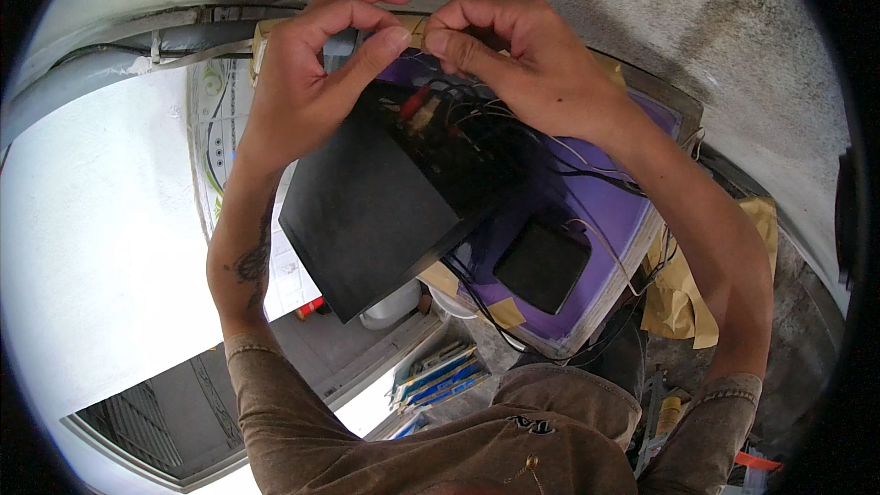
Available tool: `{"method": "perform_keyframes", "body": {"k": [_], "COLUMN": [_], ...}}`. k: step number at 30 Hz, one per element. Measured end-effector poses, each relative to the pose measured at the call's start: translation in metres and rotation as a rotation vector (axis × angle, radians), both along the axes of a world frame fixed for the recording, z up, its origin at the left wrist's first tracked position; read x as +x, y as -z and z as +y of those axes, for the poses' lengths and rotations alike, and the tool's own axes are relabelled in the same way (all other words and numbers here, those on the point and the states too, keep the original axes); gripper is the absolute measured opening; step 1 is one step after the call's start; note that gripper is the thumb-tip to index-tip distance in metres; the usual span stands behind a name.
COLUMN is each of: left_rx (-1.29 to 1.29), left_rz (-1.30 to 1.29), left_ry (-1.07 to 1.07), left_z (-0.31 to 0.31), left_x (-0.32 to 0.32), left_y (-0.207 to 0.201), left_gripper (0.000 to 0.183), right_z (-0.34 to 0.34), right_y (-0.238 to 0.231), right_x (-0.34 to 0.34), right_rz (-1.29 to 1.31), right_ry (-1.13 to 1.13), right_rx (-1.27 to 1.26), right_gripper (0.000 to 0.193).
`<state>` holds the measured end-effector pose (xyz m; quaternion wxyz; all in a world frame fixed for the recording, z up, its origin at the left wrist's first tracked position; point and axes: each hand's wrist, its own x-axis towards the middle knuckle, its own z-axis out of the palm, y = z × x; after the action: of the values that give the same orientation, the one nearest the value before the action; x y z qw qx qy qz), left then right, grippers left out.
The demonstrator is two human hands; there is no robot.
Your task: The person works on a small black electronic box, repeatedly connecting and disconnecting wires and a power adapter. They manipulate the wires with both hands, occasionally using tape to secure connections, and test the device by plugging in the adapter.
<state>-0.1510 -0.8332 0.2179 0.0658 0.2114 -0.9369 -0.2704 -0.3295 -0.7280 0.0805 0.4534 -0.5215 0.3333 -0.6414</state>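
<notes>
Both my hands are raised close together above a purple-topped table [620, 160]. The thumb and forefinger of my left hand [330, 60] come together at the tips, its other fingers loosely bent. My right hand [527, 50] pinches a thin wire [423, 35] in the narrow gap between the hands. What the left fingertips hold is too small to make out. Below them stands a large black casing [367, 206], tilted in view, with a dark side facing right. A red-handled tool or part [414, 104] and a tangle of black cables [477, 110] lie by its far end.
A flat black square device [543, 264] lies on the table's near part, with a pale cable beside it. Brown paper [683, 289] hangs at the right. A rough grey wall [715, 27] rises behind. Blue-and-white packs [442, 378] stand low, near my body.
</notes>
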Motion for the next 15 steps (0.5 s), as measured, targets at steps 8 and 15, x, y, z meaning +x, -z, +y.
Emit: {"method": "perform_keyframes", "body": {"k": [8,15], "left_rx": [-0.054,0.015], "left_rz": [-0.024,0.041], "left_ry": [0.033,0.004], "left_z": [0.0006,-0.0018], "left_x": [-0.0016,-0.0029], "left_y": [-0.0060,0.0029], "left_gripper": [0.017,0.016], "right_z": [-0.0001,-0.0011], "right_y": [-0.0010,0.0003], "right_x": [-0.0044,-0.0011], "right_rz": [0.044,0.007], "right_ry": [-0.066,-0.078], "right_rx": [0.070,0.073], "right_gripper": [0.025,0.026]}}
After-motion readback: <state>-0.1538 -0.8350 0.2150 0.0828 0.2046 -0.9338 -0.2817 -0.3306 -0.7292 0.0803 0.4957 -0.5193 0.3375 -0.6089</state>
